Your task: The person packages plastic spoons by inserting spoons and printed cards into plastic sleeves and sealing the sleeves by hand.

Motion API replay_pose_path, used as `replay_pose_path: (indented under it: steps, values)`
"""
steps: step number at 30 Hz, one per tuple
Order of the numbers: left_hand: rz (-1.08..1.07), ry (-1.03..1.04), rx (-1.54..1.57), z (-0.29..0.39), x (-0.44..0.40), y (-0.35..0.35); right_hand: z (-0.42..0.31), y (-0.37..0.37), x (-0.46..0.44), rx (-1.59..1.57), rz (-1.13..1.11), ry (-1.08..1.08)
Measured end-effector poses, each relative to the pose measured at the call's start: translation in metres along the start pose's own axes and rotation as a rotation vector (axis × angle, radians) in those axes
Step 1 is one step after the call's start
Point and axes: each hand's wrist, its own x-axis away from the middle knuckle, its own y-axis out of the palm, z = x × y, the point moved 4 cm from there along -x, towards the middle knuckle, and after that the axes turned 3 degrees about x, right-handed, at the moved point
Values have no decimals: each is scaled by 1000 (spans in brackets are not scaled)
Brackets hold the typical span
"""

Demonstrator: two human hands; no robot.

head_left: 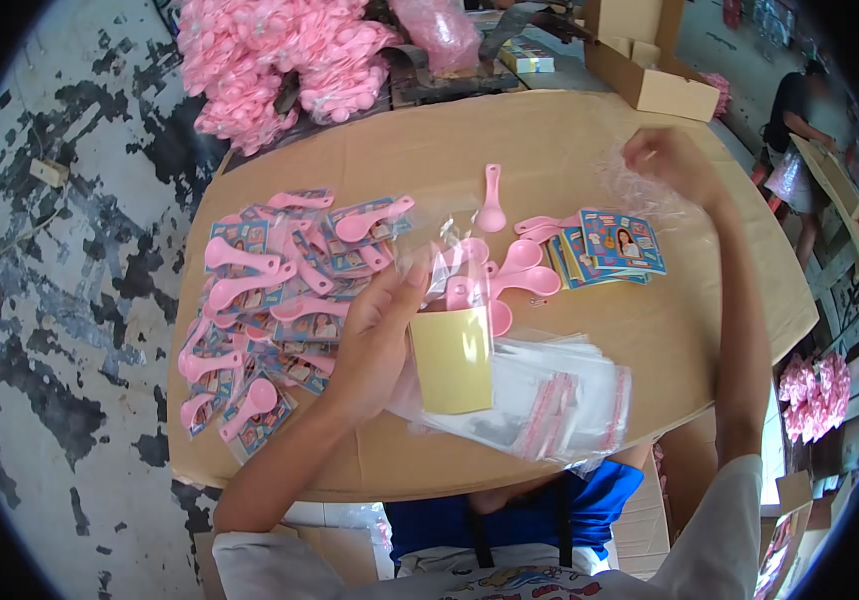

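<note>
My left hand (pixel 382 318) grips a clear plastic bag (pixel 440 272) upright over the table. Inside it is a card with its plain yellow back (pixel 453 360) facing me; pink plastic shows above the card. My right hand (pixel 678 165) is raised at the far right, fingers curled, over a tangle of clear plastic strips (pixel 640 188). Whether it holds a strip cannot be made out. Loose pink spoons (pixel 522 256) lie just beyond the bag, and one more spoon (pixel 492 215) sits farther back. Right of them is a stack of printed blue cards (pixel 625 243).
Bagged spoons with cards (pixel 280 285) are heaped on the left of the brown-covered table (pixel 430 145). Flat clear bags (pixel 570 395) lie near the front edge. Behind are pink bundles (pixel 280 60) and a cardboard box (pixel 655 85). Another person (pixel 800 125) stands at far right.
</note>
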Motion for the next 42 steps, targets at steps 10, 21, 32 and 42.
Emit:
replay_pose_path:
  steps: [10, 21, 32, 42]
  values:
    - [-58, 42, -87, 4, 2, -3, -188, 63, 54, -595, -194, -174]
    - [-44, 81, -167, -4, 3, 0, -189, 100, 55, -868, -332, -168]
    - [-179, 171, -334, 12, -8, -15, -171, 101, 48, -748, -174, -103]
    - [-311, 340, -501, 13, -13, -22, -171, 91, 47, -656, -120, -439]
